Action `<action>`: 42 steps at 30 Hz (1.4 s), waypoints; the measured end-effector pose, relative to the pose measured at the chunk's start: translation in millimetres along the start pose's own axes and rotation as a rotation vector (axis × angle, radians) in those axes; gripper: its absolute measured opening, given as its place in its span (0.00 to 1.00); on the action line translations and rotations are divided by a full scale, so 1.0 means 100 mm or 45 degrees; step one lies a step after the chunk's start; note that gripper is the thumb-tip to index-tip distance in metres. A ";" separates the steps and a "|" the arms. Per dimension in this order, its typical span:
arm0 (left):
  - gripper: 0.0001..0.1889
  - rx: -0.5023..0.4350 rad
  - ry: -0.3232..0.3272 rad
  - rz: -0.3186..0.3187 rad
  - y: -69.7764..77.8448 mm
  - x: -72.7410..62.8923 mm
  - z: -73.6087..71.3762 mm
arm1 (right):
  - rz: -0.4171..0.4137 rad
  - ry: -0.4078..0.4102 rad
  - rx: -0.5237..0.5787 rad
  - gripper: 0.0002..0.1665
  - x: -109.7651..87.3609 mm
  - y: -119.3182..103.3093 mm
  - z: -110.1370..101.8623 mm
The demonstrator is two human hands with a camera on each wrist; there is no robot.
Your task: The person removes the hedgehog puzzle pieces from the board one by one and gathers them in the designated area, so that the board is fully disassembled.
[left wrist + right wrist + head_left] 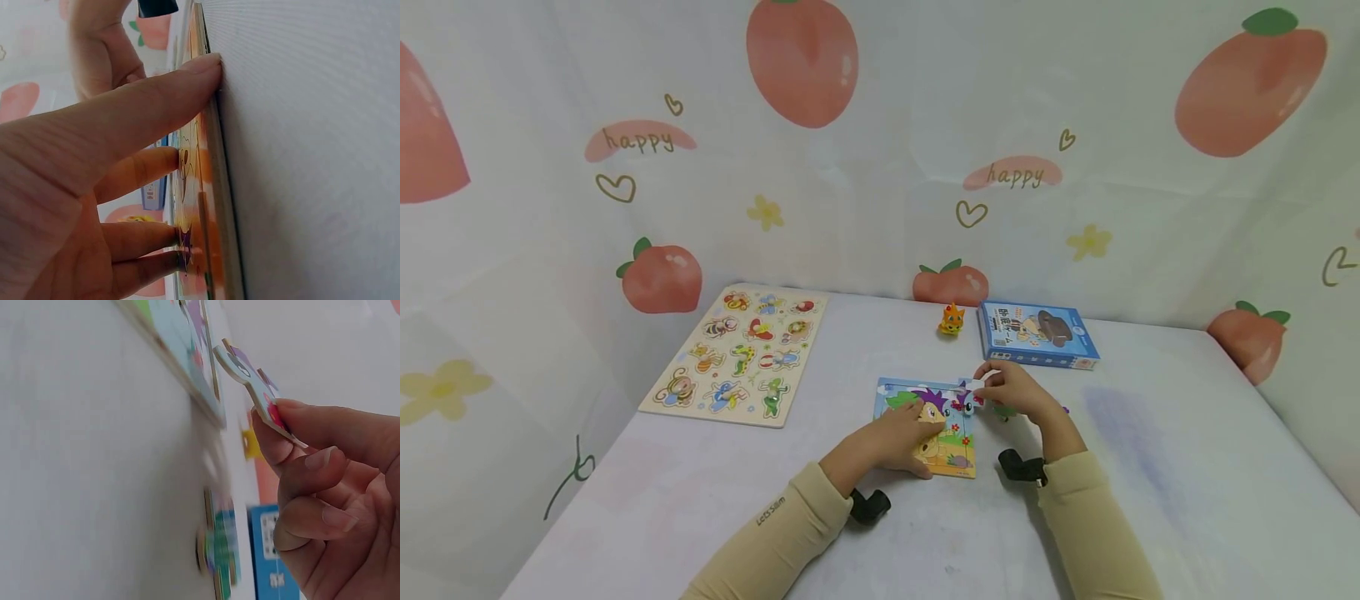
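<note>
My left hand (891, 437) rests on a small jigsaw puzzle board (958, 468) with a cartoon animal picture. In the left wrist view its fingertips touch the picture, while the thumb (156, 94) lies along the board's near edge. Between thumb and forefinger, my right hand (1017, 393) pinches a puzzle piece (253, 378) with purple, pale blue and red print. That piece is held tilted, above the table in the right wrist view, close to the board's upper right corner. Loose puzzle pieces (222, 540) lie under and beside the right hand, partly hidden by it in the head view.
A blue box (1037, 333) lies at the back right, with a small orange toy figure (951, 320) to its left. Over on the left is a larger wooden board (737, 354) of insect shapes. A printed cloth (880, 208) hangs behind the table.
</note>
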State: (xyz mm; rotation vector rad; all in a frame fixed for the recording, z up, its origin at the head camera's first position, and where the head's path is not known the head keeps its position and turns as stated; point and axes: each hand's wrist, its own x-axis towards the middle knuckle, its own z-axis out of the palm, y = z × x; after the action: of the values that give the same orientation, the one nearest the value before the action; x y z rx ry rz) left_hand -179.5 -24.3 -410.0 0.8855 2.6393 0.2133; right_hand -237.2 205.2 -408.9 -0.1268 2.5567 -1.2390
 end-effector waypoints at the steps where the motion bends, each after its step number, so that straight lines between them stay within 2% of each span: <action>1: 0.38 0.000 0.001 -0.001 0.00 0.00 0.00 | 0.000 0.004 -0.003 0.16 -0.01 0.02 -0.02; 18: 0.38 0.008 0.021 0.002 0.00 -0.01 0.01 | -0.062 0.107 -0.020 0.18 -0.24 0.36 -0.43; 27: 0.38 0.011 0.024 0.009 0.00 -0.01 0.01 | -0.003 0.184 -0.046 0.21 -0.38 0.51 -0.63; 31: 0.38 0.007 0.020 0.009 0.00 -0.02 0.00 | 0.050 0.217 -0.013 0.23 -0.45 0.56 -0.68; 42: 0.38 0.005 0.006 0.001 0.01 -0.02 0.00 | 0.054 0.310 0.092 0.26 -0.59 0.75 -0.78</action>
State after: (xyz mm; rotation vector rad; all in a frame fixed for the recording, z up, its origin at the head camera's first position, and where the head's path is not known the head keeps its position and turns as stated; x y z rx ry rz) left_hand -177.8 -24.6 -409.8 0.8886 2.6445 0.2113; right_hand -200.5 323.2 -408.5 0.1000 2.6958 -1.4060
